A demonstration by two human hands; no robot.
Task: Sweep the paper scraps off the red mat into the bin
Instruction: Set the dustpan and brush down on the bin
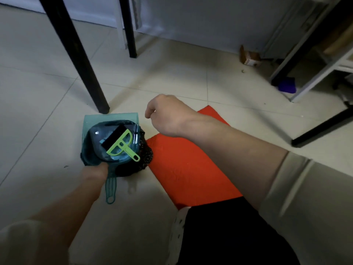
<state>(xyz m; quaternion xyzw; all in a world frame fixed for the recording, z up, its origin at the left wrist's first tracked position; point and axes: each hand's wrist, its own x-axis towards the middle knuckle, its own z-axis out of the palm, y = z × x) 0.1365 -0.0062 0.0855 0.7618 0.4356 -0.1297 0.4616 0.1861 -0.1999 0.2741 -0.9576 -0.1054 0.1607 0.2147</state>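
A red mat lies on the tiled floor, partly under my right forearm. At its left edge stands a small bin lined with a black bag. A translucent teal dustpan lies over the bin's mouth, handle toward me. A light-green hand brush with black bristles lies in the pan. My left hand grips the pan where the handle starts. My right hand hovers above the mat's far corner, fingers loosely curled and holding nothing. No paper scraps show on the visible part of the mat.
A black table leg stands right behind the dustpan, another farther back. A white shelf frame, a purple object and a brown carton are at the right. A black bar lies beyond the mat. My black-clad knee covers the mat's near end.
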